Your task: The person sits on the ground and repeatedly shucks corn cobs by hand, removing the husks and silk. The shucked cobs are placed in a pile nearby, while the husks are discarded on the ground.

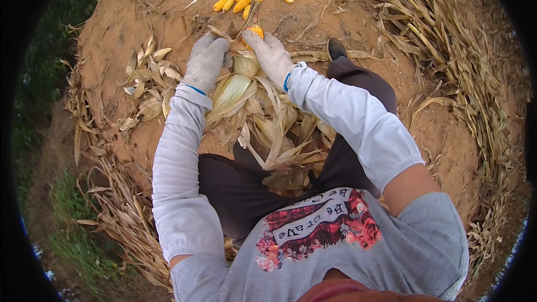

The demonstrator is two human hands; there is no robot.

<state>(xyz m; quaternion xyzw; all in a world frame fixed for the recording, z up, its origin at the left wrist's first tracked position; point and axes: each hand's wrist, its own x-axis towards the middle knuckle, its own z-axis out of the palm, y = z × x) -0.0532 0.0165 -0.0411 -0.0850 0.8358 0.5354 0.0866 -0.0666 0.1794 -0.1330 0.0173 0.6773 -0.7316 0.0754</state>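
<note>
My right hand [270, 52], in a pale knitted glove, grips a yellow ear of corn [254, 33] whose upper kernels are bare. Pale green-white husk [246, 66] spreads below that ear, between my hands. My left hand [206, 58], gloved alike, is just left of the ear with its fingers curled. A dry brown strip of husk [220, 32] lies by its fingertips; whether they pinch it is hidden. Beneath my hands and between my legs is a heap of loose husks [277, 134].
Several husked ears of corn [241, 5] lie on the bare soil [168, 4] ahead. More husks [151, 75] are scattered at left. Dry corn stalks [453, 58] are piled at right, others [121, 205] at lower left. My shoe [335, 49] rests beyond my right forearm.
</note>
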